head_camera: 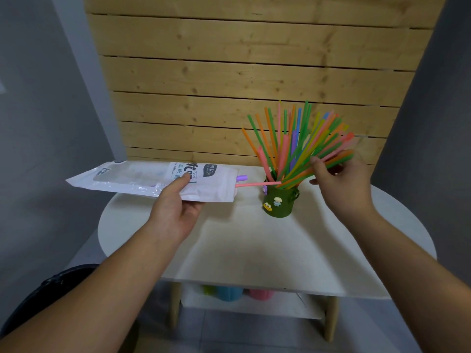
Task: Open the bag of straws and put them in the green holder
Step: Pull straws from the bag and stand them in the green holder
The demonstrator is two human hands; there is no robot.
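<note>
My left hand (175, 207) grips the white straw bag (142, 180), held level above the table's left side, its open end facing right. A purple straw (242, 178) and a thin pink straw (257, 185) poke out of that end; the pink one reaches the rim of the green holder (279, 203). The holder stands upright on the table, with small figures stuck on its front. Many coloured straws (293, 143) fan out of it. My right hand (341, 184) touches the rightmost leaning straws with loosely curled fingers.
The white round table (254, 245) stands against a wooden slat wall (229, 72). On a lower shelf under the table sit green, blue and pink cups (230, 293). Grey walls stand at both sides.
</note>
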